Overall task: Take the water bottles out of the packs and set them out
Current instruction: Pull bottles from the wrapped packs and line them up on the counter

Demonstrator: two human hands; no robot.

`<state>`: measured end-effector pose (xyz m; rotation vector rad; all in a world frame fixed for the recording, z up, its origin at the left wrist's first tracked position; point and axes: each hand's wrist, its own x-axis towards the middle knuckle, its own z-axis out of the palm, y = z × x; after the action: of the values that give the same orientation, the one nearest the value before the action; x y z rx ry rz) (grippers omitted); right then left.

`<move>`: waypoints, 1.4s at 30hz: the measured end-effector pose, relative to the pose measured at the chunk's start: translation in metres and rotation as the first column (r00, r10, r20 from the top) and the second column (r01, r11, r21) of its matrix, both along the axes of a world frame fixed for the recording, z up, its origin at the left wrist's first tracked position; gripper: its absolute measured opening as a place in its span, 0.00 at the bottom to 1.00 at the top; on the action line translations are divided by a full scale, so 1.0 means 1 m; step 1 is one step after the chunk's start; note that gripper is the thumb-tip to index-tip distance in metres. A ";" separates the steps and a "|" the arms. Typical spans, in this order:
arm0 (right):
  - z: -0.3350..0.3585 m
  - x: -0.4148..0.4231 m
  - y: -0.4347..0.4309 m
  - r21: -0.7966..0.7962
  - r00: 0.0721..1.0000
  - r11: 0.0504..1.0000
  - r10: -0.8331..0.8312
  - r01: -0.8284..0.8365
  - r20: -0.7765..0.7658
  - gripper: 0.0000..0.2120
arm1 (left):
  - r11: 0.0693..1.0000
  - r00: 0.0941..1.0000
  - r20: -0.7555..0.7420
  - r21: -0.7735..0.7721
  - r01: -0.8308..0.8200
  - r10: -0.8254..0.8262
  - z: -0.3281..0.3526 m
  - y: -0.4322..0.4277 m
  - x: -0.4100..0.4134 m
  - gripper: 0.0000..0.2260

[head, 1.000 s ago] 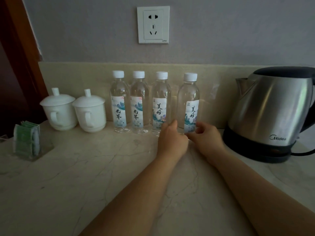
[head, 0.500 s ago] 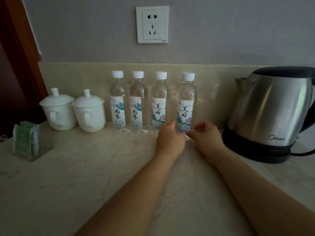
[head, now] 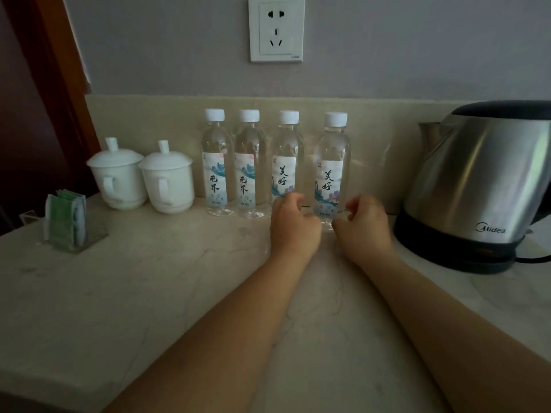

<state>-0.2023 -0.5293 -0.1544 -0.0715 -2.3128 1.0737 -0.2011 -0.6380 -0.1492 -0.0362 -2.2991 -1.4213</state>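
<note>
Several clear water bottles with white caps stand upright in a row along the back edge of the marble counter (head: 125, 293). The rightmost bottle (head: 331, 168) stands a little nearer to me than the others, its label facing me. My left hand (head: 293, 225) is just left of its base, in front of the neighbouring bottle (head: 286, 162). My right hand (head: 365, 225) is just right of the base. Both hands have loosely curled fingers and hold nothing, with a small gap to the bottle. No pack is in view.
A steel electric kettle (head: 480, 186) on its dark base stands close to the right of the bottles. Two white lidded cups (head: 119, 177) (head: 167, 180) stand left of the row. A clear holder with green tea sachets (head: 67, 219) sits at the far left. A wall socket (head: 276, 28) is above.
Both hands held the rightmost bottle's lower part and turned its label toward me. Now they have let go and drawn slightly apart to either side.
</note>
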 end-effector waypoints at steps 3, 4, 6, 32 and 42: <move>0.002 0.017 -0.004 0.173 0.998 0.985 0.032 -0.024 -0.046 0.10 | 0.998 0.997 -0.078 -0.058 -0.030 0.025 0.001 0.000 0.012 0.14; 0.003 0.022 -0.004 0.226 0.998 0.974 0.042 -0.030 -0.049 0.10 | 0.995 0.995 -0.096 -0.098 -0.031 0.022 0.002 0.001 0.017 0.13; 0.004 0.032 -0.004 0.318 0.998 0.947 0.056 -0.043 -0.033 0.09 | 0.977 0.993 -0.114 -0.212 -0.034 0.010 0.003 0.002 0.029 0.11; 0.026 0.190 0.028 0.770 0.979 0.625 -0.048 -0.126 0.199 0.17 | 0.648 0.988 -0.086 -0.747 -0.147 0.125 0.031 -0.001 0.193 0.15; 0.030 0.280 0.051 0.748 0.942 0.663 -0.230 -0.033 0.246 0.19 | 0.550 0.993 -0.097 -0.834 -0.043 -0.068 0.028 0.005 0.262 0.13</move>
<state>0.0781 -0.4784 -0.1243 -0.0525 -2.8322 -0.0348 0.0611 -0.6335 -0.1208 -0.4145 -2.6404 -0.1599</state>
